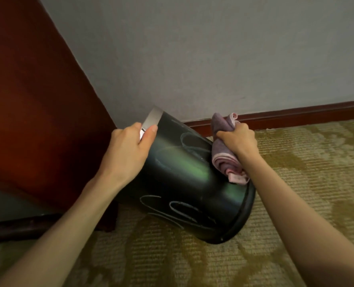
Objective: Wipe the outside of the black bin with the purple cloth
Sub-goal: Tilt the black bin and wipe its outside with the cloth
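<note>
My left hand point(128, 146) clamps the rim of the glossy black round bin point(182, 179), tilting its side up within reach. My right hand point(237, 139) clutches the bunched purple cloth point(223, 156), pressed on the bin's wall below that grip.

Grey wall point(192, 48) at back, dark red-brown baseboard point(296, 114) along its foot. Patterned yellow-green carpet point(306, 172) on floor. Reddish wooden panel point(27, 100) at left.
</note>
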